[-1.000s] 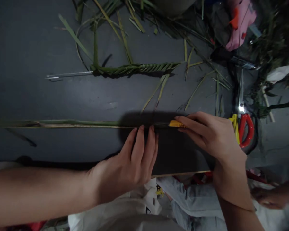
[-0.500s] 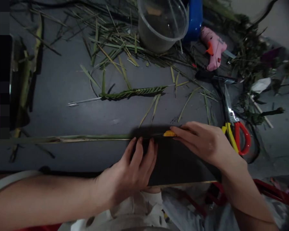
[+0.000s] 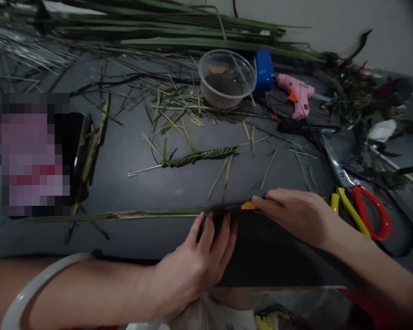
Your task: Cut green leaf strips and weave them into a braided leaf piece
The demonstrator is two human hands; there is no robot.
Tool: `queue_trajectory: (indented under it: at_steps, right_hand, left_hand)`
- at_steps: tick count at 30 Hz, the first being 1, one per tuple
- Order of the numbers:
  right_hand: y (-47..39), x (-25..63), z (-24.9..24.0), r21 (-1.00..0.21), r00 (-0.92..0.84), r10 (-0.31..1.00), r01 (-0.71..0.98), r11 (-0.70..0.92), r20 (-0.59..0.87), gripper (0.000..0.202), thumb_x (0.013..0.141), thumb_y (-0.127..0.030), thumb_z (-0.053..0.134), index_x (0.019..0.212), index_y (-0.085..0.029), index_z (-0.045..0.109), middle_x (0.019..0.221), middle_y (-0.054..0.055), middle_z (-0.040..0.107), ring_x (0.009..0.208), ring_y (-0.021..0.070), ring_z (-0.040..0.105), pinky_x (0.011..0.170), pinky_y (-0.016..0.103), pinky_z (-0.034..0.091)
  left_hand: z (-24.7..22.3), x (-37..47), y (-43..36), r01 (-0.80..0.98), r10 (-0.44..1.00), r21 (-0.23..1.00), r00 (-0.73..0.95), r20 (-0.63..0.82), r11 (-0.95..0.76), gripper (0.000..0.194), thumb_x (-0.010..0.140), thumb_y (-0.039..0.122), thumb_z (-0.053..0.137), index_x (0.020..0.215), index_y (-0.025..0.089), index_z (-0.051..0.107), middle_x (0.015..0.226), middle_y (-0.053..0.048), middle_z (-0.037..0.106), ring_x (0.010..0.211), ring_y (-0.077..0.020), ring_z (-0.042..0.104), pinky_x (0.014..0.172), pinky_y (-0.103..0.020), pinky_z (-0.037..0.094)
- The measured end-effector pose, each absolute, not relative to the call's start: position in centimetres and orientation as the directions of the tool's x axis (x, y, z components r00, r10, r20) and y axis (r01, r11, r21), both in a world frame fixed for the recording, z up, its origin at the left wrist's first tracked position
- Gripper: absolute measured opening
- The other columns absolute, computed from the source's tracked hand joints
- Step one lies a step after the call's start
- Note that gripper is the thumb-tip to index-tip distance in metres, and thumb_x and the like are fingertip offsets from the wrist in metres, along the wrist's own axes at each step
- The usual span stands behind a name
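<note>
And the view has swung up and out since half a second ago: the long green leaves (image 3: 192,31) at the far side have come into sight, with the clear tub (image 3: 209,91) now wholly in view beside the blue object (image 3: 263,71). The white bangle (image 3: 37,286) on the left forearm shows far more, too. The hands, though, have barely budged from their places along the leaf strip (image 3: 131,215)! Here's the left hand (image 3: 198,268), fingers a little apart, not curled, fingertips down on the strip at the upper edge of the dark board (image 3: 271,256). Over to the right hand (image 3: 301,215), closed low around the orange handle (image 3: 248,205), pinching it with its fingers; the thumb's exact position can't be told. The strip runs well out past the left fingers, while the braided leaf piece (image 3: 206,156) lies on the table (image 3: 117,178) beyond, and the red-handled scissors (image 3: 385,224) sit near the right forearm.
</note>
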State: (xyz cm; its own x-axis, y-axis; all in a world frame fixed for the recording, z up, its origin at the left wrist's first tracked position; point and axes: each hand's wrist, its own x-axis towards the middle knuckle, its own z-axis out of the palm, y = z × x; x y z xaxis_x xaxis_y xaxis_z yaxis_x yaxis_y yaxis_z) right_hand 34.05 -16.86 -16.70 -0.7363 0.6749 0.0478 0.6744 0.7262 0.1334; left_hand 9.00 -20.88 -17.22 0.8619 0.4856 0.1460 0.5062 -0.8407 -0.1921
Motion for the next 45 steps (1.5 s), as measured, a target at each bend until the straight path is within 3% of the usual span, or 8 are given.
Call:
queue_trajectory:
  at_steps: [6, 12, 16, 23, 32, 39, 45]
  right_hand:
    - [-17.0, 33.9, -16.4, 0.180, -0.730, 0.681, 0.679, 0.712, 0.062, 0.033, 0.093, -0.017, 0.030, 0.099, -0.027, 0.061, 0.061, 0.000, 0.050, 0.051, 0.0135, 0.043, 0.049, 0.028, 0.026]
    - [-16.7, 34.0, -16.1, 0.203, -0.748, 0.658, 0.659, 0.724, 0.084, 0.037, 0.094, -0.018, 0.028, 0.090, -0.023, 0.065, 0.058, 0.000, 0.048, 0.050, 0.0119, 0.040, 0.048, 0.025, 0.025]
    - [-16.5, 34.0, -15.7, 0.241, -0.742, 0.670, 0.653, 0.718, 0.013, 0.038, 0.093, -0.017, 0.030, 0.084, -0.023, 0.066, 0.057, 0.000, 0.049, 0.049, 0.0111, 0.040, 0.048, 0.026, 0.022]
    - [-16.3, 34.7, -15.6, 0.149, -0.707, 0.704, 0.691, 0.708, -0.063, 0.039, 0.095, -0.021, 0.027, 0.092, -0.022, 0.066, 0.060, 0.001, 0.053, 0.050, 0.0116, 0.041, 0.049, 0.026, 0.022]
    - [-16.5, 35.8, -15.7, 0.030, -0.563, 0.805, 0.816, 0.577, -0.186, 0.042, 0.094, -0.033, 0.023, 0.095, -0.024, 0.064, 0.062, 0.001, 0.052, 0.050, 0.0124, 0.040, 0.047, 0.029, 0.016]
    - [-16.4, 36.5, -15.5, 0.185, -0.651, 0.745, 0.722, 0.667, -0.149, 0.042, 0.096, -0.028, 0.021, 0.094, -0.024, 0.063, 0.062, 0.000, 0.046, 0.051, 0.0119, 0.036, 0.046, 0.026, 0.016]
    - [-16.6, 37.3, -15.2, 0.215, -0.599, 0.780, 0.749, 0.626, -0.181, 0.044, 0.097, -0.029, 0.022, 0.085, -0.021, 0.063, 0.061, 0.000, 0.045, 0.053, 0.0106, 0.039, 0.046, 0.024, 0.020]
  left_hand:
    - [-17.1, 9.0, -20.7, 0.485, 0.471, -0.184, 0.874, 0.116, -0.855, 0.043, 0.085, 0.017, 0.036, 0.124, 0.009, 0.052, 0.126, -0.012, 0.056, 0.104, -0.0245, 0.059, 0.089, -0.037, 0.050]
    - [-17.0, 9.1, -20.6, 0.481, 0.464, -0.176, 0.876, 0.131, -0.859, 0.043, 0.085, 0.013, 0.033, 0.124, 0.007, 0.053, 0.125, -0.012, 0.057, 0.102, -0.0253, 0.061, 0.087, -0.036, 0.052]
    - [-17.0, 9.2, -20.6, 0.489, 0.470, -0.172, 0.871, 0.142, -0.855, 0.043, 0.085, 0.012, 0.032, 0.122, 0.007, 0.054, 0.124, -0.011, 0.059, 0.101, -0.0252, 0.061, 0.086, -0.036, 0.053]
    - [-16.6, 9.3, -20.7, 0.497, 0.483, -0.163, 0.867, 0.122, -0.852, 0.043, 0.085, 0.011, 0.033, 0.122, 0.009, 0.055, 0.124, -0.009, 0.059, 0.101, -0.0247, 0.061, 0.086, -0.035, 0.053]
    - [-16.6, 9.1, -20.5, 0.467, 0.452, -0.130, 0.883, 0.127, -0.875, 0.043, 0.086, 0.013, 0.036, 0.126, 0.004, 0.051, 0.128, -0.014, 0.055, 0.107, -0.0292, 0.058, 0.090, -0.040, 0.051]
    - [-16.5, 9.1, -20.3, 0.449, 0.439, -0.122, 0.893, 0.105, -0.885, 0.043, 0.086, 0.012, 0.036, 0.126, 0.004, 0.050, 0.129, -0.015, 0.054, 0.107, -0.0290, 0.058, 0.089, -0.040, 0.052]
    - [-16.3, 9.3, -20.5, 0.472, 0.468, -0.092, 0.881, 0.065, -0.877, 0.044, 0.087, 0.013, 0.039, 0.129, 0.005, 0.048, 0.131, -0.014, 0.052, 0.111, -0.0299, 0.056, 0.093, -0.041, 0.049]
